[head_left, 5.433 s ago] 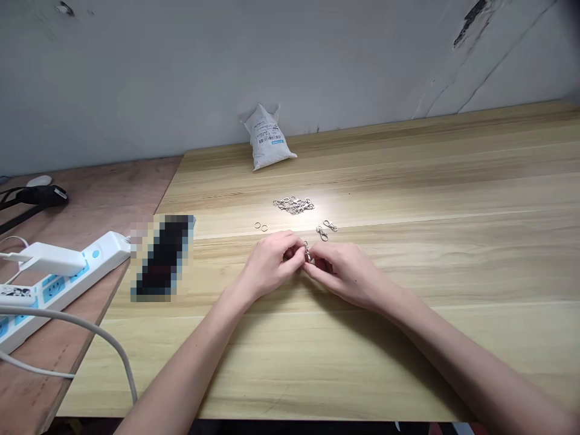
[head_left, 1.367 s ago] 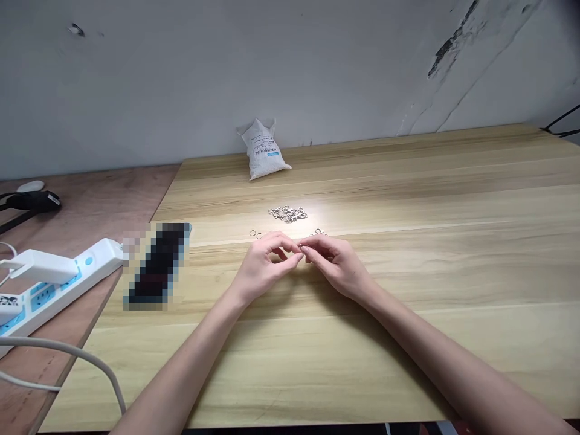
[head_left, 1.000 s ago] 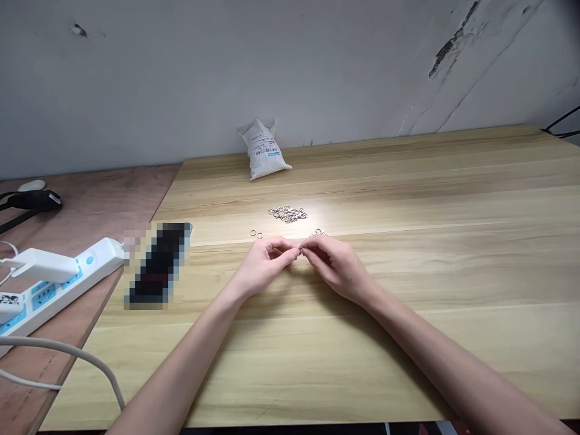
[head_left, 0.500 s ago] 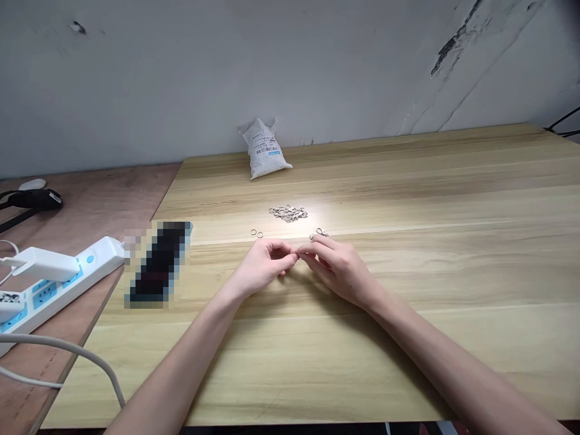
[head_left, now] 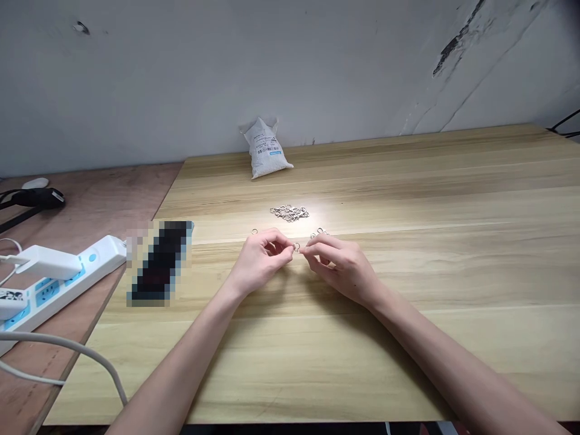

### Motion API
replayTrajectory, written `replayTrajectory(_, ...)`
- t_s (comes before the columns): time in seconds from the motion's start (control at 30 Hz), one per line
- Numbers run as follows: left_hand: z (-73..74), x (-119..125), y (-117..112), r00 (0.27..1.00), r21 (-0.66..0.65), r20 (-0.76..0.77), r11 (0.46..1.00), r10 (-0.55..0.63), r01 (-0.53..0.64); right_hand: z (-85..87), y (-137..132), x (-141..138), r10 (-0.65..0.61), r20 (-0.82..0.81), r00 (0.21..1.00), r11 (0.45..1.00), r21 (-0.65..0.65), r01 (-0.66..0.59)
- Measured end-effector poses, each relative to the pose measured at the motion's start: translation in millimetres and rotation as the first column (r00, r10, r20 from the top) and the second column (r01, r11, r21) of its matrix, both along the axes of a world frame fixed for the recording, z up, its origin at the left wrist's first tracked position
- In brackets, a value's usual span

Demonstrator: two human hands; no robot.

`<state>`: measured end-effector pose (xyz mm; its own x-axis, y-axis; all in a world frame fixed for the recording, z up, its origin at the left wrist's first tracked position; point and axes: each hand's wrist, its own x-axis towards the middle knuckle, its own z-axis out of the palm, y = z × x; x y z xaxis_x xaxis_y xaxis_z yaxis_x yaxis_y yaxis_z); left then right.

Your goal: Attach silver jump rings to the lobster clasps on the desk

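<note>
Between my fingertips is a small metal split ring point(head_left: 296, 246). My left hand point(head_left: 263, 261) pinches it from the left with thumb and forefinger. From the right, the fingertips of my right hand point(head_left: 344, 266) are pressed together at the ring's edge; whatever tiny part they hold is hidden. Beyond my right fingers lie a few small metal pieces point(head_left: 321, 231), partly covered by the hand. Another loose ring point(head_left: 254, 231) rests behind my left hand. Farther back is a heap of short metal chains point(head_left: 290, 213).
A white plastic packet point(head_left: 267, 151) leans at the wall. To the left lies a blurred-out dark phone-like slab point(head_left: 163, 260). A white power strip point(head_left: 63, 284) with plugs and a grey cable point(head_left: 90, 356) runs along the brown surface by the wooden table's point(head_left: 408, 350) left edge.
My hands have drawn slightly apart, so the ring between the fingertips now shows. My left hand shifted a little left and up, covering one of two loose rings.
</note>
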<state>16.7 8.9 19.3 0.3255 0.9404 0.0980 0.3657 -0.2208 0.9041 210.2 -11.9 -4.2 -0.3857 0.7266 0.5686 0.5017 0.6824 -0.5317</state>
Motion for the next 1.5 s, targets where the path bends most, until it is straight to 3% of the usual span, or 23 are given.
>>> replayTrajectory(0.33,1.9,-1,-2,0.997,0.069,0.014,0.995,-0.079,0.078,-0.3,1,0,-0.014,-0.080,0.997,0.958,-0.285,-0.010)
replayTrajectory(0.57,5.9,-4,-2,0.990,0.118,-0.086,0.986,-0.107,0.117,-4.3,5,4,0.106,-0.004,0.994,0.979,-0.175,-0.105)
replayTrajectory(0.7,4.1,-4,-3,0.977,0.103,-0.182,0.986,-0.114,0.134,-4.2,7,9,0.022,0.168,0.986,1.000,-0.022,-0.019)
replayTrajectory(0.83,-1.2,-2,-4,0.947,0.161,-0.314,0.979,-0.070,0.126,-0.4,5,11,-0.066,0.196,0.978,0.992,0.117,0.044)
replayTrajectory(0.93,-4.4,-2,-4,0.930,0.210,-0.361,0.967,-0.063,0.147,0.8,3,9,-0.060,0.189,0.980,0.996,0.071,0.047)
replayTrajectory(1.03,-4.5,-2,-4,0.938,0.263,-0.338,0.949,-0.078,0.173,1.1,2,5,-0.018,0.149,0.989,0.996,-0.086,0.031)
replayTrajectory(1.17,-2.9,-2,-3,0.942,0.429,-0.324,0.874,-0.088,0.229,1.7,1,3,0.072,0.113,0.991,0.972,-0.232,-0.044)
replayTrajectory(1.3,-1.8,-4,0,0.926,0.513,-0.370,0.813,-0.081,0.276,0.5,3,5,0.104,0.071,0.992,0.963,-0.257,-0.083)
replayTrajectory(1.5,-0.6,-2,-2,0.884,0.518,-0.467,0.809,-0.004,0.278,1.9,7,11,0.037,0.092,0.995,0.983,-0.181,-0.020)
